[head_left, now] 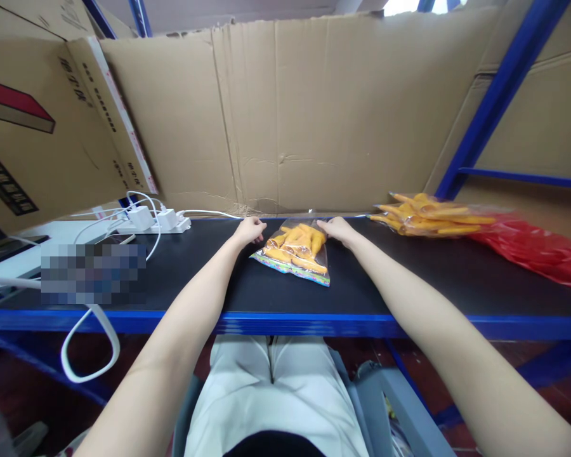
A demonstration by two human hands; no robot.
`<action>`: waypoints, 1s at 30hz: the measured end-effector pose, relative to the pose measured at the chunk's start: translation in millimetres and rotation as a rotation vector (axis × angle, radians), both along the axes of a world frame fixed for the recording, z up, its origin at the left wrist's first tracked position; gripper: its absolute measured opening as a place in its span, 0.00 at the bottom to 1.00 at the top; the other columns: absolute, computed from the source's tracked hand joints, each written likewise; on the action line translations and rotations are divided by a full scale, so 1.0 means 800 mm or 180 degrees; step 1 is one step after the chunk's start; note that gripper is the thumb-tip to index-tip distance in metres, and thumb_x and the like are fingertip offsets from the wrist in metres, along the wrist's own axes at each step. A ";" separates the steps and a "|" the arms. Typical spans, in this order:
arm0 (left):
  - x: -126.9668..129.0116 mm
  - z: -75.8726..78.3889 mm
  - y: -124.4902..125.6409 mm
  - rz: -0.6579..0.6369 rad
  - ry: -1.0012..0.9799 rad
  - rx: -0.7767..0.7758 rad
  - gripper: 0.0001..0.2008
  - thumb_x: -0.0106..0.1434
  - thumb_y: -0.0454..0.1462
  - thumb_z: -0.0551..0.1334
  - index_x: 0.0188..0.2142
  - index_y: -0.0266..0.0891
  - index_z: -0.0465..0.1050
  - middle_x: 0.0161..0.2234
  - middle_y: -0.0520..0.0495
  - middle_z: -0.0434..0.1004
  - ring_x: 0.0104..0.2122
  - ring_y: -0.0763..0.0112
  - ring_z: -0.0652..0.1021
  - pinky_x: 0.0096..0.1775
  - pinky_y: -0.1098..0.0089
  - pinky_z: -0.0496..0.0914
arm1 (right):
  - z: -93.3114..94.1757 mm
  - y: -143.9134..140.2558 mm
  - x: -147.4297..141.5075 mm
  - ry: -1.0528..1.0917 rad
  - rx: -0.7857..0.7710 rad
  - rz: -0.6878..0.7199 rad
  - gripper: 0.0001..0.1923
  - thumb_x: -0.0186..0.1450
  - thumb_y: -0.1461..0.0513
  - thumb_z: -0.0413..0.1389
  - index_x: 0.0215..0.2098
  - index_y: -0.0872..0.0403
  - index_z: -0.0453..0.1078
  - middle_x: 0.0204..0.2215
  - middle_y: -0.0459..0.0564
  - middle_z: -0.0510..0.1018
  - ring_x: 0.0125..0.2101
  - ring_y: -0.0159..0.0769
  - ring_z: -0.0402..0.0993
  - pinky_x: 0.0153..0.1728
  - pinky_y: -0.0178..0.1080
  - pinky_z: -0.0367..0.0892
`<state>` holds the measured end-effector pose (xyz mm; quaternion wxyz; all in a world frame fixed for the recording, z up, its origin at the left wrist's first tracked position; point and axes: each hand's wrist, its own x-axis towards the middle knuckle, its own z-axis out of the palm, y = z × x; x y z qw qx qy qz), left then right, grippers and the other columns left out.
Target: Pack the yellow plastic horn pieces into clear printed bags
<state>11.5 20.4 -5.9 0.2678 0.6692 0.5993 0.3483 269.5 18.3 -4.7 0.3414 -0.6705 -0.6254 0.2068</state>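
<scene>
From the head camera, a clear bag (297, 252) of orange pieces lies mid-bench on the black top (409, 285). The left hand (250, 230) and right hand (335, 230) each pinch a far corner of its mouth, fingers curled closed on the film. It looks light, soft and slippery; the top edge seems the best hold. The print on the carton (38, 120) at left is unreadable.

cardboard wall (314, 114), blue shelving frame (499, 95), black worktop (409, 279)
</scene>
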 end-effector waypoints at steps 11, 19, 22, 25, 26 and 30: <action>0.005 0.007 -0.011 -0.0384 -0.1390 -0.1003 0.07 0.61 0.37 0.56 0.31 0.34 0.67 0.29 0.44 0.75 0.22 0.77 0.71 0.26 0.74 0.64 | -0.009 -0.008 -0.027 0.2328 -0.0310 0.0458 0.11 0.63 0.72 0.50 0.23 0.58 0.63 0.18 0.45 0.70 0.19 0.25 0.68 0.23 0.30 0.68; -0.008 -0.005 0.002 0.0055 -0.1254 -0.0750 0.09 0.54 0.36 0.65 0.22 0.33 0.69 0.18 0.50 0.69 0.18 0.80 0.66 0.24 0.74 0.60 | -0.015 -0.010 -0.035 0.2591 -0.0547 0.1116 0.09 0.63 0.71 0.51 0.24 0.58 0.65 0.20 0.45 0.71 0.19 0.24 0.67 0.22 0.30 0.67; -0.008 -0.003 -0.002 0.0096 -0.1270 -0.0692 0.08 0.52 0.30 0.64 0.20 0.32 0.68 0.17 0.50 0.69 0.19 0.79 0.68 0.27 0.74 0.64 | -0.016 -0.010 -0.036 0.2580 -0.0581 0.1250 0.09 0.63 0.71 0.51 0.25 0.58 0.65 0.20 0.45 0.71 0.19 0.24 0.67 0.23 0.29 0.67; -0.010 0.001 -0.005 0.0131 -0.1572 -0.0788 0.07 0.52 0.26 0.62 0.21 0.33 0.67 0.18 0.48 0.72 0.21 0.76 0.73 0.31 0.73 0.68 | -0.014 -0.009 -0.036 0.2545 -0.0578 0.1174 0.10 0.63 0.71 0.50 0.25 0.58 0.64 0.19 0.45 0.71 0.18 0.24 0.67 0.23 0.30 0.67; -0.011 0.002 -0.005 0.0142 -0.1716 -0.0859 0.07 0.53 0.26 0.61 0.22 0.34 0.66 0.19 0.47 0.73 0.22 0.74 0.74 0.32 0.72 0.70 | -0.013 -0.009 -0.037 0.2533 -0.0569 0.1074 0.10 0.63 0.71 0.49 0.25 0.58 0.64 0.19 0.46 0.71 0.18 0.24 0.67 0.23 0.30 0.67; -0.015 0.002 -0.001 0.0127 -0.2156 -0.1126 0.08 0.58 0.26 0.55 0.24 0.35 0.65 0.21 0.45 0.75 0.25 0.72 0.77 0.36 0.69 0.73 | -0.010 -0.008 -0.036 0.2525 -0.0509 0.0655 0.10 0.63 0.71 0.50 0.24 0.58 0.63 0.17 0.46 0.71 0.17 0.24 0.67 0.23 0.29 0.66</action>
